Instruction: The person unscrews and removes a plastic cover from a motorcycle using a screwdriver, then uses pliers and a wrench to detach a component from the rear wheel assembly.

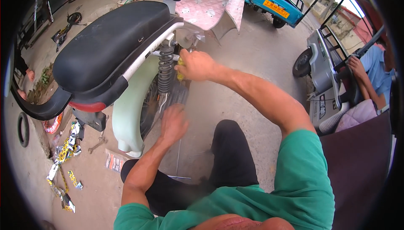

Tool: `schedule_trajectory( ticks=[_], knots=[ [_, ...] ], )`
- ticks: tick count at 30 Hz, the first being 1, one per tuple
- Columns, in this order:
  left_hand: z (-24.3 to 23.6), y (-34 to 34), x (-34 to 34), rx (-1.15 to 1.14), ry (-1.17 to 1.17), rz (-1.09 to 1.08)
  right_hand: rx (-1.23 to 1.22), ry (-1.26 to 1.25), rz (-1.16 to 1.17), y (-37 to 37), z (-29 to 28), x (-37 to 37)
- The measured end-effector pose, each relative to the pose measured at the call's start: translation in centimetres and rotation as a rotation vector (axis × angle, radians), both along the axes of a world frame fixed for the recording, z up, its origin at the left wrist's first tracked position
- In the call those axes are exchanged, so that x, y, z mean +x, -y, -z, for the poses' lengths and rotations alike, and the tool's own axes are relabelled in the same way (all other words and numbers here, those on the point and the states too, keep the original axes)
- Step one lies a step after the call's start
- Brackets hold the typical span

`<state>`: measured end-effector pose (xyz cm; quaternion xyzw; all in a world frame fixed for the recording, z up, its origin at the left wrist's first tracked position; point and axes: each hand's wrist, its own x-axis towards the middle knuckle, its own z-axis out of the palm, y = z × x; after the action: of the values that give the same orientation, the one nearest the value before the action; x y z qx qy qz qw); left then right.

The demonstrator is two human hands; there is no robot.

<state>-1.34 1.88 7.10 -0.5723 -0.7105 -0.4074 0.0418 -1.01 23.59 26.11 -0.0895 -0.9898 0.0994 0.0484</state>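
Note:
My right hand (195,65) grips a yellow object (181,68), perhaps a tool handle, beside the coiled shock absorber (165,70) of a scooter with a black seat (105,45). Lower down, my left hand (173,120) is smeared by motion near the rear wheel, right of the pale mint mudguard (126,130); I cannot tell what it touches. Below it a thin metal T-shaped rod (178,162) extends toward the ground. Spanners (97,145) lie left of the mudguard.
Torn shiny wrapping (61,167), a plastic packet (113,161) and a tyre (23,129) lie leftward. A turquoise three-wheeler (269,5) stands behind. A person (378,68) sits on a grey vehicle (320,78) at right. Another person's hand (30,74) shows at far left.

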Motion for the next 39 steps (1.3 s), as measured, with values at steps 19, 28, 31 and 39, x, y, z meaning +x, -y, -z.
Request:
schedule_trajectory(
  ticks=[19,28,31,39],
  knots=[
    [-0.4,0.7,-0.5,-0.045,-0.01,0.02,-0.281,-0.291,0.342,-1.6,-1.4,2.0],
    [-0.4,-0.3,-0.3,-0.086,-0.028,0.017,-0.608,-0.401,0.564,-10.2,11.3,8.6],
    [-0.5,-0.3,-0.5,-0.123,-0.033,0.002,-1.005,-0.553,0.566,-11.1,15.4,10.7],
    [-1.0,-0.9,-0.2,-0.183,-0.045,-0.033,-0.497,-0.087,0.595,-14.5,28.0,18.0]
  ],
)
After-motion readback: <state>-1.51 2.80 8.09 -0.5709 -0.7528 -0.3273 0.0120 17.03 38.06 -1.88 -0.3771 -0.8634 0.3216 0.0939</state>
